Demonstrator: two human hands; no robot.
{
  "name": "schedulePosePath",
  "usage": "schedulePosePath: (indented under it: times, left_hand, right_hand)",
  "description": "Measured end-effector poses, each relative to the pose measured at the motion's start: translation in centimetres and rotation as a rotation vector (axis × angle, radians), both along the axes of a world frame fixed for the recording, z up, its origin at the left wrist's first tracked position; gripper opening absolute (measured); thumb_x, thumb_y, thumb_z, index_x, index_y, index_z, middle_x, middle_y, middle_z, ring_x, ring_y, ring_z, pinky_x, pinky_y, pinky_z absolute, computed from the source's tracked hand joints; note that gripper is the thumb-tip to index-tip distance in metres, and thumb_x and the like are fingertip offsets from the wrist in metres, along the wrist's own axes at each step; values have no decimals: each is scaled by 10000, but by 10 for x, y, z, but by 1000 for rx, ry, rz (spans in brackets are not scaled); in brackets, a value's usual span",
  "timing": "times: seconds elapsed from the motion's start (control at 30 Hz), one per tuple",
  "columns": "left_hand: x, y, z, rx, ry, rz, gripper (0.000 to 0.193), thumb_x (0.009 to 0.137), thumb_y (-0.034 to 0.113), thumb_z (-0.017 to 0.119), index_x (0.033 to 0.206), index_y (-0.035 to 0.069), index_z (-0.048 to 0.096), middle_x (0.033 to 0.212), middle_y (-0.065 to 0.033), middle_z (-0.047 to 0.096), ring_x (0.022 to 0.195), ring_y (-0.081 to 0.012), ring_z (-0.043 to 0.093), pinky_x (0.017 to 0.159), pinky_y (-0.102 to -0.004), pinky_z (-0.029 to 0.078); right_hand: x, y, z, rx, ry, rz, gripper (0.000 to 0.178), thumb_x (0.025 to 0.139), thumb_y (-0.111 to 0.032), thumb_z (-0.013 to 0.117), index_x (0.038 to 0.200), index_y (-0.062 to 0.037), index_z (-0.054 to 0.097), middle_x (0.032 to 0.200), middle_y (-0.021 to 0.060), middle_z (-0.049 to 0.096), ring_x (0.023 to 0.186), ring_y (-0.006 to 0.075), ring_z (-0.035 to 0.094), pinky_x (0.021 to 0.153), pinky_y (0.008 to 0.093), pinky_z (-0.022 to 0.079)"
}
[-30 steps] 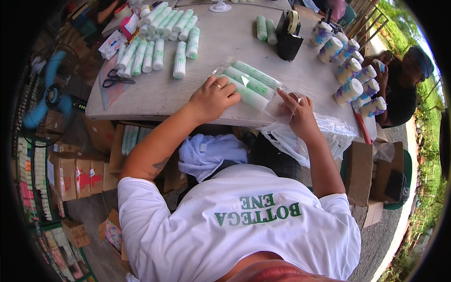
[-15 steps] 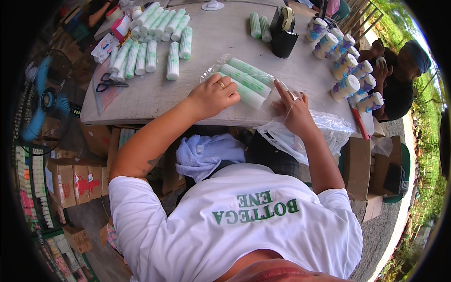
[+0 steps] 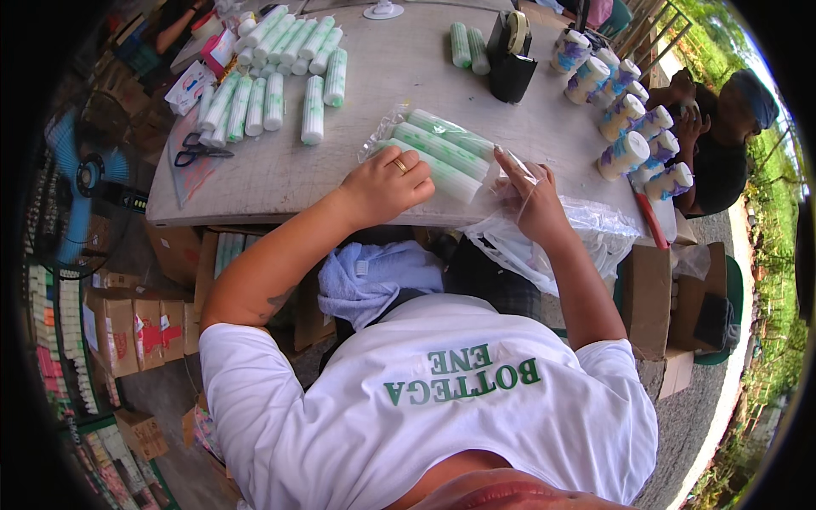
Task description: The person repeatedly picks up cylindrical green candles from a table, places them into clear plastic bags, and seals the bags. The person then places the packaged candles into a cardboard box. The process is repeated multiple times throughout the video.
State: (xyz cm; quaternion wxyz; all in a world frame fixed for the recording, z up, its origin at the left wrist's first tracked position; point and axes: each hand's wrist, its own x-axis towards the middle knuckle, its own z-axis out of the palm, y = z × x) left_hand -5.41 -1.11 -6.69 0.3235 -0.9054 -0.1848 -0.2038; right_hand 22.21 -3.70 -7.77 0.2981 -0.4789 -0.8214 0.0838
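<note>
Three white ribbed candles (image 3: 438, 146) with green markings lie side by side in a clear plastic bag (image 3: 382, 136) at the front of the table. My left hand (image 3: 388, 185), a ring on one finger, is closed with curled fingers at the near left end of the bagged candles; its fingertips are hidden. At the other end my right hand (image 3: 535, 200) grips the bag's loose plastic, forefinger reaching to the candle ends. More clear plastic bags (image 3: 586, 238) hang over the table edge below my right hand.
A pile of similar candles (image 3: 289, 42) is at the back left, near scissors (image 3: 202, 151). A black tape dispenser (image 3: 512, 68) and white patterned cylinders (image 3: 625, 155) stand to the right, with a red-handled tool (image 3: 653, 221). Another person (image 3: 722, 144) sits beyond. A fan (image 3: 85, 178) is at left.
The bagged candles have shifted slightly to the left and turned a little. Both hands stay on the bag, nearly in place.
</note>
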Motion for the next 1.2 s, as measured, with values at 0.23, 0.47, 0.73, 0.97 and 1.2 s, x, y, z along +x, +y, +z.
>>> schedulePosePath:
  times: [0.23,0.47,0.73,0.97,1.2]
  left_hand:
    - [-1,-4,1,1,-1,13,44,728,187,526,741,153,501,783,9,470,813,-151,491,751,-290,368]
    - [1,-11,0,-8,2,22,41,725,180,531,741,146,515,796,9,481,825,-150,498,762,-291,378]
    - [-2,-12,1,-73,-8,-2,97,700,164,560,780,121,525,870,-11,518,868,-160,519,775,-289,422]
    - [0,-14,-4,-86,-48,8,106,692,158,563,773,113,512,888,-22,519,891,-186,517,787,-302,437]
    - [-11,-12,5,-395,-466,96,131,825,189,598,866,66,578,967,-83,576,924,-279,546,815,-373,447]
  right_hand:
    - [5,-1,-2,70,-149,44,547,755,37,581,1260,-173,564,868,72,568,884,252,545,925,396,341]
    - [4,-3,-1,4,-59,24,691,726,44,585,1359,-197,451,910,79,575,958,276,533,962,430,316]
    - [6,1,7,-75,-212,50,673,770,-16,583,1385,-229,411,979,87,604,969,271,551,932,436,321]
    - [2,2,6,-26,-228,-6,550,854,-106,580,1372,-208,425,905,85,627,873,259,572,919,426,319]
    - [10,1,-5,45,-115,26,539,862,-154,602,1369,-166,422,897,84,617,893,258,563,932,421,322]
